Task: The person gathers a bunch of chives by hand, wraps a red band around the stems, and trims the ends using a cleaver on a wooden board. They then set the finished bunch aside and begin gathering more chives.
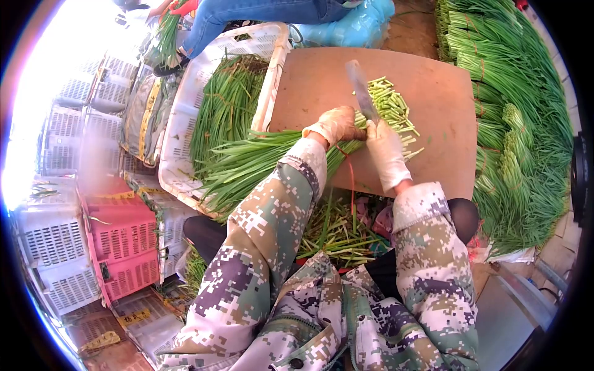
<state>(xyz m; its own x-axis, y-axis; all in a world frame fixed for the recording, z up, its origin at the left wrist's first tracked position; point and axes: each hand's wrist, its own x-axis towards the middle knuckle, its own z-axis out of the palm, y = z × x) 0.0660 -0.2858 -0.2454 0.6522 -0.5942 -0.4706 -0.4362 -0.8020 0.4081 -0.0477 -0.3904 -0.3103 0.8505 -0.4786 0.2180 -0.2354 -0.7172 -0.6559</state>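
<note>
My gloved left hand (336,125) is closed around a bunch of long green chives (257,162), pressing it onto the brown board (322,77). The leaves trail off to the left, and a red tie (352,176) hangs from the bunch. In my gloved right hand (386,151) is a knife (361,91), its broad blade pointing away from me beside the stalk ends. Short pale-green stalk pieces (393,106) lie on the board to the right of the blade. The knife's handle is hidden inside my right hand.
Left of the board, a white crate (179,133) holds more chives (229,102). Tied bundles (513,111) are piled at the right. Loose trimmings (337,232) lie below the board. Pink (124,238) and white crates (55,260) stand at left. Another person's jeans-clad leg (247,18) is at the top.
</note>
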